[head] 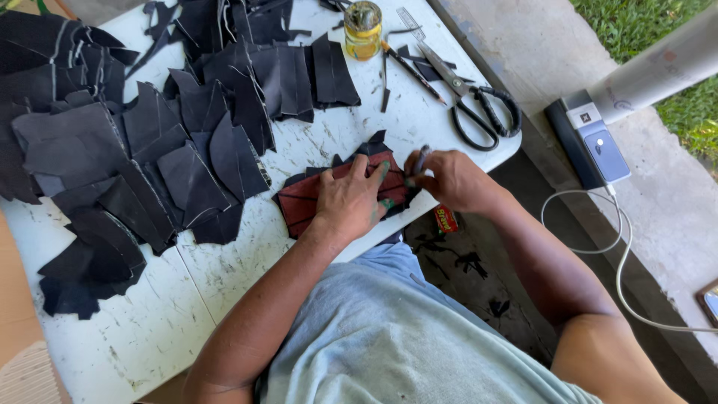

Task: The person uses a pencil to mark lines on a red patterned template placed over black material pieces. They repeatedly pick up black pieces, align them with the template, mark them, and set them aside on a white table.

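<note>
My left hand (351, 196) lies flat, fingers spread, on a dark red template piece (303, 200) that rests on black leather at the near edge of the white table (149, 314). My right hand (449, 178) is just to the right of it, fingers closed round a thin pen-like marker (421, 158) whose tip points down at the piece's right edge. Green stains show on the left hand's fingers.
Many cut black leather pieces (149, 150) cover the table's left and far side. A small yellow jar (363, 28), black-handled scissors (479, 105), a ruler and a pencil lie at the far right. A phone and power bank (594, 138) with a white cable sit on the concrete ledge.
</note>
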